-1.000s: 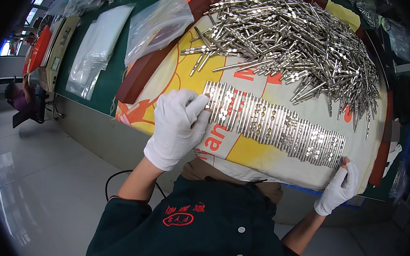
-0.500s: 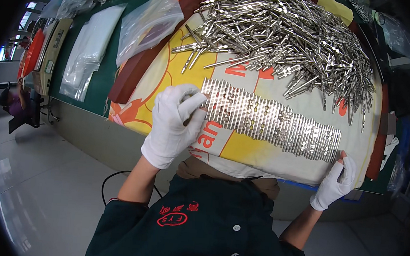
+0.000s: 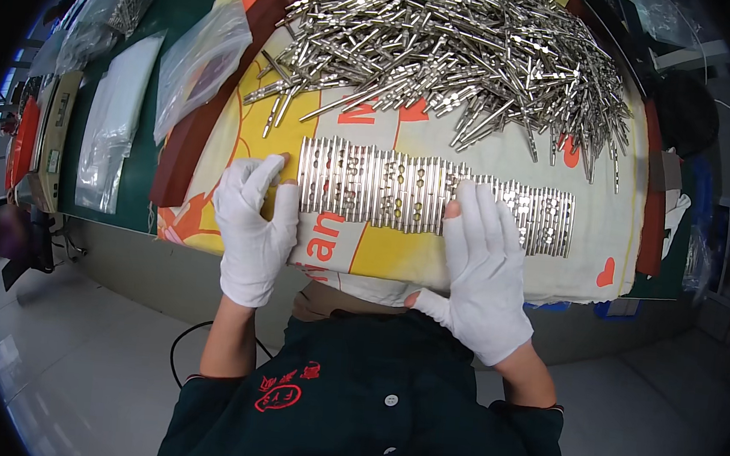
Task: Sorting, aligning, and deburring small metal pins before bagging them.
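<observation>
A row of slim, shiny metal rods (image 3: 360,185) lies side by side on a patterned cloth (image 3: 592,229), with round notches or holes lined up along their middles. At its left end is my left hand (image 3: 255,228), in a white glove with bare thumb and fingertips. Its thumb and bent fingers are apart, with nothing visible between them. My right hand (image 3: 486,272), gloved likewise, lies over the right-hand part of the row, fingers stretched out and thumb spread. The rods under those fingers are hidden. Beyond the row is a big loose heap of similar rods (image 3: 455,59).
Dark red wooden rails (image 3: 195,150) border the cloth left and right. Clear plastic bags (image 3: 206,65) and white bags (image 3: 120,123) lie on the green table at the left, beside a beige device (image 3: 54,131). Another person (image 3: 9,230) is at far left.
My right hand has moved from the row's right end leftward onto the rods and flattened out. My left hand's fingers have loosened at the left end. The whole view has shifted.
</observation>
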A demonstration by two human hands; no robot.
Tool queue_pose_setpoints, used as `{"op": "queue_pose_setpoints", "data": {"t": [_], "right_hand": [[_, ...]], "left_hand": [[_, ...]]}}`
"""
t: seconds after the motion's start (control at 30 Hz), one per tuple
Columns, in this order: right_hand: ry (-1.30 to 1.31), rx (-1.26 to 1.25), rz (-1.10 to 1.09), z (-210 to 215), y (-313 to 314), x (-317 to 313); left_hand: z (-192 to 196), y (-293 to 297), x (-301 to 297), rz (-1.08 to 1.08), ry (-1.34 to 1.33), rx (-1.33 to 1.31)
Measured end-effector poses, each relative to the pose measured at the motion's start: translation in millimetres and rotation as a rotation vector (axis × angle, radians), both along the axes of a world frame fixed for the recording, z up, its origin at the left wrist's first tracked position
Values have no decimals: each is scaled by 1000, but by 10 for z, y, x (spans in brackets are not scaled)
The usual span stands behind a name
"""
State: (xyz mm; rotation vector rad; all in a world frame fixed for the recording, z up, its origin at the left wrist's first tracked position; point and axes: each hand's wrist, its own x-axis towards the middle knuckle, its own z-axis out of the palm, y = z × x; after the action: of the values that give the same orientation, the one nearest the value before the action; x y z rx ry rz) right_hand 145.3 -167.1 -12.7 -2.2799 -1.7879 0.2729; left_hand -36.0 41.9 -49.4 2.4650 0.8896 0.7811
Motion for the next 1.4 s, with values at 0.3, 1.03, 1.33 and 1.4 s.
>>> {"op": "queue_pose_setpoints", "data": {"t": [0.3,1.03,1.33,1.4], "right_hand": [[74,3,120,-82,334,-235],[-113,302,-335,-70,-489,268],[-148,430,-508,-117,-632,319],[-134,462,-551,-103,-571,282]], "left_hand": [[30,-14,44,-1,-36,39],[-7,-8,38,-17,-33,22],[16,9,50,-19,-40,26],[22,-5,55,-10,-43,13]]}}
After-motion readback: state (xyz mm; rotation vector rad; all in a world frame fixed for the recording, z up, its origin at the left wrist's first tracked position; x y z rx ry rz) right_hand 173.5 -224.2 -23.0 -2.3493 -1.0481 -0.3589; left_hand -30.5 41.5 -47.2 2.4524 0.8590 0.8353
